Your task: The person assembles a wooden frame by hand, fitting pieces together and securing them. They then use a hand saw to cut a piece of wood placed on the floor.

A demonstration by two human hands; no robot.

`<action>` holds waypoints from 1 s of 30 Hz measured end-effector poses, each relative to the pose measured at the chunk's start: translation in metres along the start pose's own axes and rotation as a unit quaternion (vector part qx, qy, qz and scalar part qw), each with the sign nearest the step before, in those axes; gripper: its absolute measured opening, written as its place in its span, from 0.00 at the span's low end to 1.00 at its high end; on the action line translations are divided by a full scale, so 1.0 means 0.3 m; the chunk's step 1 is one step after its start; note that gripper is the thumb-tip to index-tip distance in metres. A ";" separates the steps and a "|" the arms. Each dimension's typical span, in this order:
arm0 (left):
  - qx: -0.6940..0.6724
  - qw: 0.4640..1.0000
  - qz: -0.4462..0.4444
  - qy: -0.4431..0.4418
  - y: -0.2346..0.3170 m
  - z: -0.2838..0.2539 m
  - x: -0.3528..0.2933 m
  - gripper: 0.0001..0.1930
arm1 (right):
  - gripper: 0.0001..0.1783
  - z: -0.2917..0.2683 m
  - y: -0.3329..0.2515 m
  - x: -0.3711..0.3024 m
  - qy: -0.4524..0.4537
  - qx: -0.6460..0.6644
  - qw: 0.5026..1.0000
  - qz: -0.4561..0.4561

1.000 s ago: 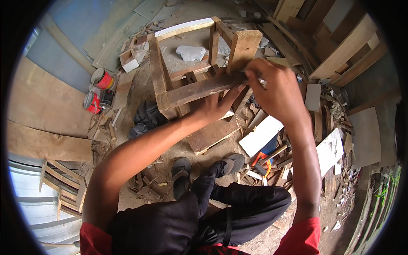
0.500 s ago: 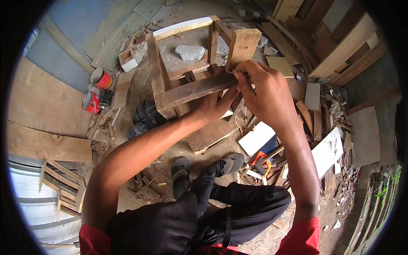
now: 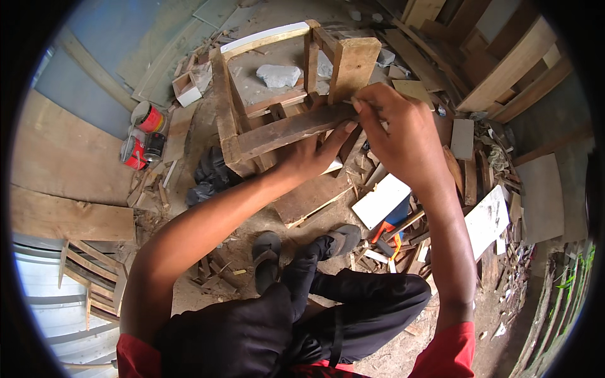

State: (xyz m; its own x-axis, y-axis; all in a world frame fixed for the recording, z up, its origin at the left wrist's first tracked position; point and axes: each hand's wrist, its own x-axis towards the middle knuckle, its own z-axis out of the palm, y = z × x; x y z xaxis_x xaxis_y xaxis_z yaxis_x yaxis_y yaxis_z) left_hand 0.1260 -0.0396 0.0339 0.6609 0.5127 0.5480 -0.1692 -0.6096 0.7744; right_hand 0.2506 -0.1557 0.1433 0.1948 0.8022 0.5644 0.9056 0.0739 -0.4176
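A rough wooden frame (image 3: pixel 277 135) of joined battens stands tilted in front of me, with a white strip (image 3: pixel 265 38) along its far rail. My left hand (image 3: pixel 307 157) grips the near rail from below, its thumb along the right end. At that same corner my right hand (image 3: pixel 400 129) is closed in a pinch, thumb and forefinger at the rail's end. Whatever small thing the pinch may hold is too small to make out. Just beyond these fingers, a short wide board (image 3: pixel 354 68) rises from the frame.
Red paint cans (image 3: pixel 150 118) and a black can (image 3: pixel 155 146) stand at the left. A black plastic bag (image 3: pixel 213 173) lies below the frame. To the right are a white board (image 3: pixel 381 201), an orange-handled tool (image 3: pixel 396 246) and wood scraps. Planks (image 3: pixel 504 69) lean at the far right.
The frame has shifted slightly left in view. My right hand has tilted and drawn a little away from my left thumb, its pinch still at the rail's end.
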 end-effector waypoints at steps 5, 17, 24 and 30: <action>0.082 0.996 0.026 0.015 -0.015 -0.007 -0.008 0.20 | 0.07 0.047 -0.017 0.017 -0.022 -0.003 1.000 -0.019; 0.037 0.999 0.027 -0.010 -0.035 -0.001 -0.020 0.23 | 0.06 0.035 0.000 0.018 -0.030 0.052 0.998 -0.004; -0.057 0.996 0.057 0.026 -0.012 0.017 0.010 0.23 | 0.07 -0.083 0.108 0.010 -0.017 -0.016 0.996 0.089; -0.011 0.999 0.041 0.005 -0.006 0.001 0.006 0.20 | 0.08 -0.009 0.011 -0.010 0.008 0.035 0.999 0.010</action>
State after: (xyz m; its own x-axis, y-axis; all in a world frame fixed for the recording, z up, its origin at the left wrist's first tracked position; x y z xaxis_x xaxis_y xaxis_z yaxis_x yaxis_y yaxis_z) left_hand 0.1276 -0.0377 0.0334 0.6370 0.4672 0.6131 -0.2390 -0.6365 0.7333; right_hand 0.2540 -0.1595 0.1421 0.2192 0.7949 0.5657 0.8733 0.0988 -0.4771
